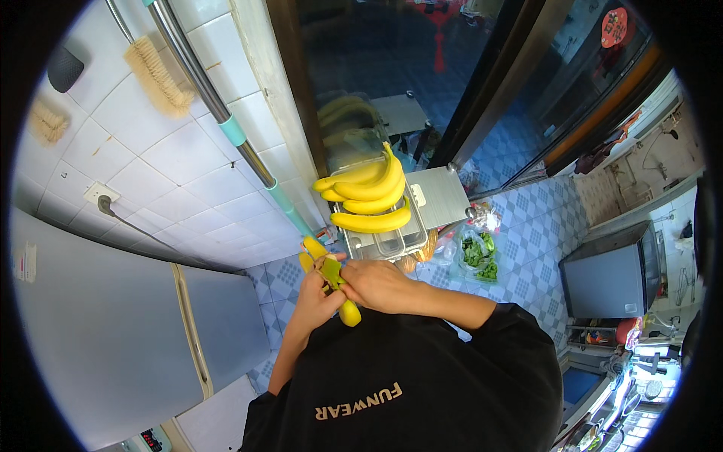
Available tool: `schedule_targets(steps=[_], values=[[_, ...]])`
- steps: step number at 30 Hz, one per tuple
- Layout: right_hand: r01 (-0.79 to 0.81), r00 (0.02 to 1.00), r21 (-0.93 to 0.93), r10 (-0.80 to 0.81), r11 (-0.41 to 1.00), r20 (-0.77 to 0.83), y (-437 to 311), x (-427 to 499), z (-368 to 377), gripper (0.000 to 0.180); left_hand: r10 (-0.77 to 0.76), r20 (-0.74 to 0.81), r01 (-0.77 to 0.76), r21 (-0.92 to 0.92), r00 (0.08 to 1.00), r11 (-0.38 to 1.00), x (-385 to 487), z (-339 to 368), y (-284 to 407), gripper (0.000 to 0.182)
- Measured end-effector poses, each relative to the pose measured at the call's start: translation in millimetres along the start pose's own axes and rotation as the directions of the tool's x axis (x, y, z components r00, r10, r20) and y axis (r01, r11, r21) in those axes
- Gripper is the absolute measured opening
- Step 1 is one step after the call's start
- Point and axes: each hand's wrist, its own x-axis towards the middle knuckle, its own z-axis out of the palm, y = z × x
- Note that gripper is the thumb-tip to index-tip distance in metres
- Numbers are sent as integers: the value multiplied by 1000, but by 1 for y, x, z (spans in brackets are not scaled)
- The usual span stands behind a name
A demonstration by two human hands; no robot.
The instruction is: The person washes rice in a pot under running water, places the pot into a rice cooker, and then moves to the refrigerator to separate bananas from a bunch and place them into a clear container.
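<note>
My left hand point(312, 300) grips a small bunch of bananas point(350, 314) in front of my chest. Its yellow tips stick out above and below the fingers. At the bunch's greenish stem end point(332, 271), the fingers of my right hand point(381, 285) pinch close against the left thumb. How many bananas are in my grip is partly hidden by the fingers. Just beyond my hands, several more bananas point(370, 186) lie together on clear plastic containers point(390, 247). A single banana point(370, 221) rests on the near side of that group.
The containers sit on a metal rack point(438, 195) against a dark glass door point(390, 62). A bag of leafy greens point(479, 255) is on the tiled floor right of it. A refrigerator point(107, 333) stands at left. A pole point(231, 131) leans along the tiled wall.
</note>
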Motion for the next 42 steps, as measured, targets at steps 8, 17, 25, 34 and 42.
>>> schedule_targets(steps=[8,17,25,34,42], values=[[-73,986,-13,74,997,152,8,2,5,20,-144,154,169,-164,978,972,-9,2,-13,30],[56,926,-86,-19,995,377,16,13,-12,25,-204,131,226,-179,970,958,-2,9,-5,16],[182,887,-34,-149,983,437,10,15,-38,30,-161,185,168,-24,969,985,1,1,20,7],[166,621,150,-222,975,752,33,30,-78,35,-118,246,61,227,962,972,-3,4,20,14],[-444,885,291,363,847,292,134,16,-142,30,-255,-27,255,-25,966,967,-16,-42,-3,8]])
